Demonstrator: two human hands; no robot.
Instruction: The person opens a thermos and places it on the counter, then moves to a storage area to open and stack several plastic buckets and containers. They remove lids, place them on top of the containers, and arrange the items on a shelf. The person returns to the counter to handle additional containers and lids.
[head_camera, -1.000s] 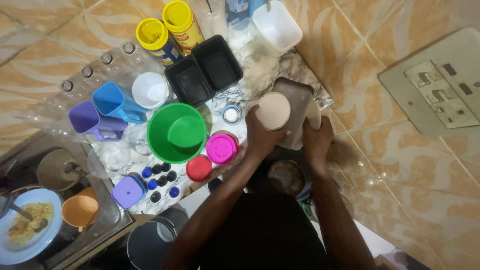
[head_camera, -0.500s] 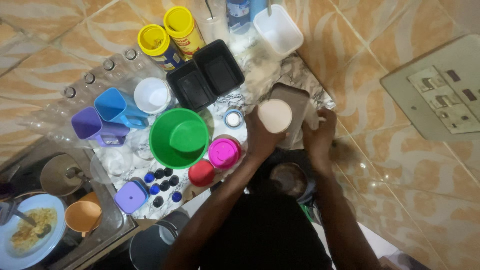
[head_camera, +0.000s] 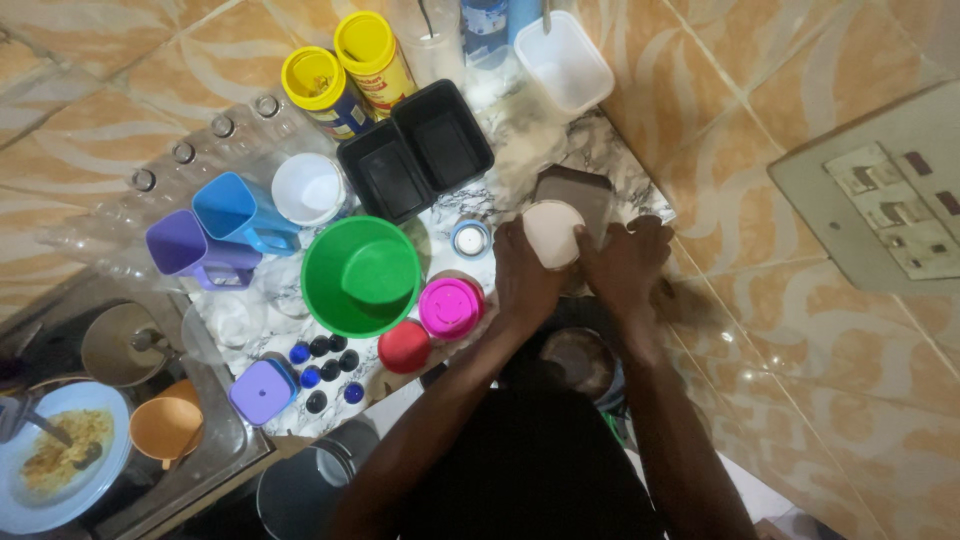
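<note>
Marble-patterned counter (head_camera: 610, 160) under green bowl (head_camera: 361, 275), black trays (head_camera: 415, 150) (paired), mugs.

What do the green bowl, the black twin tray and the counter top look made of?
Green bowl: likely plastic, with a uniform bright colour and soft sheen. Black twin tray: probably thin moulded plastic, semi-matte. Counter top: marble-look surface with grey veins on white; real stone or laminate is unclear.

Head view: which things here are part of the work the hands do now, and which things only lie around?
In hand:
- left hand and right hand, both on the round pale lid
- brown container beneath that lid

Lying about:
- green bowl
- pink lid
- red lid
- black double tray
- two yellow-capped tins
- blue jug
- purple jug
</note>
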